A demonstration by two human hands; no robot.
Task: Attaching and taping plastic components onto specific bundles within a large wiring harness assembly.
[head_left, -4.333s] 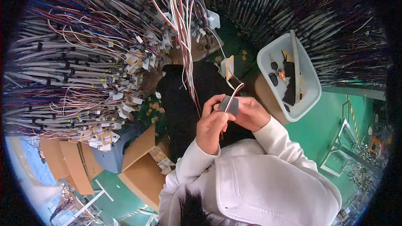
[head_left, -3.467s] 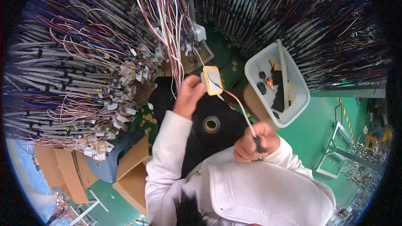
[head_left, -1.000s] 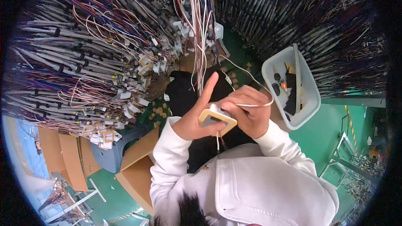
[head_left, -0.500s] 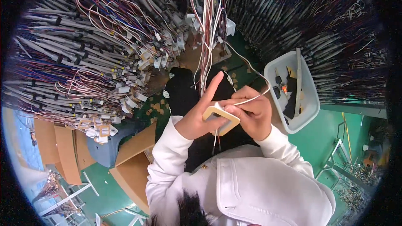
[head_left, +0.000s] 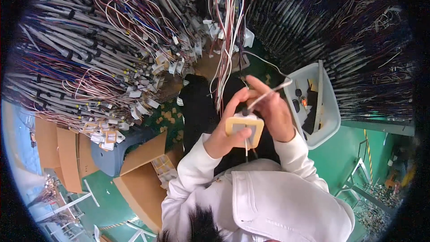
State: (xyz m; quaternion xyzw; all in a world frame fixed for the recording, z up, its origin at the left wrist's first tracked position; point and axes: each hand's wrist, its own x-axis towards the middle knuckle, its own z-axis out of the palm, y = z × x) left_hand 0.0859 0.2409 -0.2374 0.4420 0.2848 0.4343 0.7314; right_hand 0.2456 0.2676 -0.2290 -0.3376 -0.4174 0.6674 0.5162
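Note:
My left hand (head_left: 219, 140) is closed round a small white box with a tan square frame (head_left: 256, 138), its thumb lying across the frame's grey middle. Thin wires come out of the box's lower side. Just right of the box is my right hand (head_left: 278, 118), its fingers bent toward the box and smeared by motion. A white wire (head_left: 268, 93) crosses those fingers from the upper right down to a dark piece at the box's top; whether the fingers grip it is unclear. Beyond the hands hangs a bundle of white, red and dark wires (head_left: 229, 36).
Dense rows of grey-sleeved wire harnesses (head_left: 85, 54) crowd the left, more (head_left: 358, 58) the right. A pale plastic bin (head_left: 332, 123) with small parts stands at my right. To the left are an open cardboard box (head_left: 139, 192) and a blue-grey stool (head_left: 107, 159).
The tan-framed box has turned more upright and shifted slightly right. My right hand has drawn off the box's edge, its fingers lifting up along the white wire.

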